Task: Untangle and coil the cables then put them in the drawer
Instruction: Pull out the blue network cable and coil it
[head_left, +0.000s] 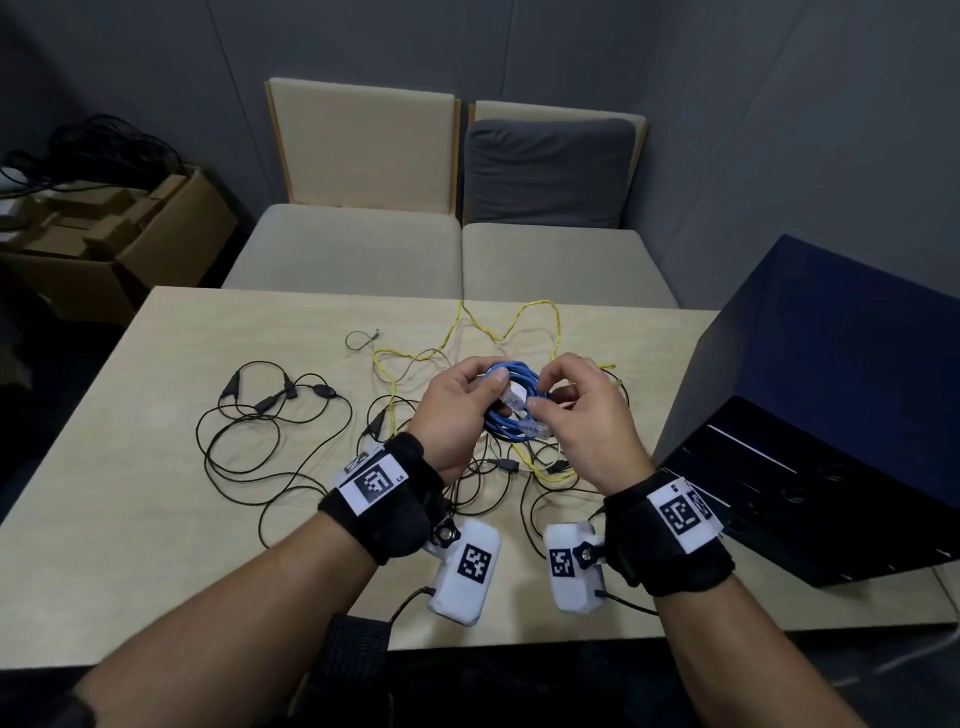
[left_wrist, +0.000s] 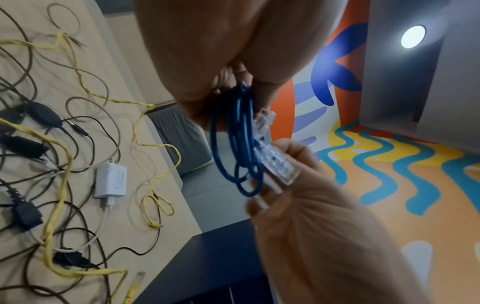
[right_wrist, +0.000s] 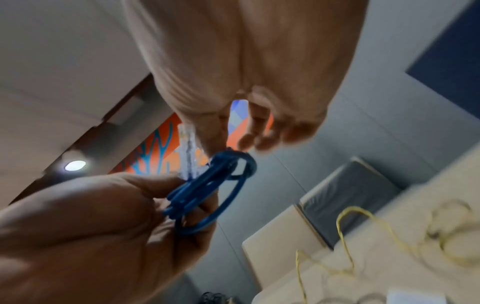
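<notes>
A blue network cable (head_left: 511, 410) is wound into a small coil and held above the table between both hands. My left hand (head_left: 465, 405) grips the coil's left side, thumb over its loops. My right hand (head_left: 566, 402) pinches the coil's right side, close to a clear plug (head_left: 537, 430) that sticks out below. In the left wrist view the blue coil (left_wrist: 233, 144) hangs beside two clear plugs (left_wrist: 275, 162). The right wrist view shows the blue coil (right_wrist: 207, 191) edge-on. The dark blue drawer cabinet (head_left: 810, 415) stands at the table's right.
On the table (head_left: 130, 415) lie a yellow cable (head_left: 519, 322), tangled black cables (head_left: 260, 431) and a white charger (left_wrist: 110, 181). Two beige chairs (head_left: 363, 244) stand beyond the far edge. A cardboard box (head_left: 119, 234) with cables sits at the left.
</notes>
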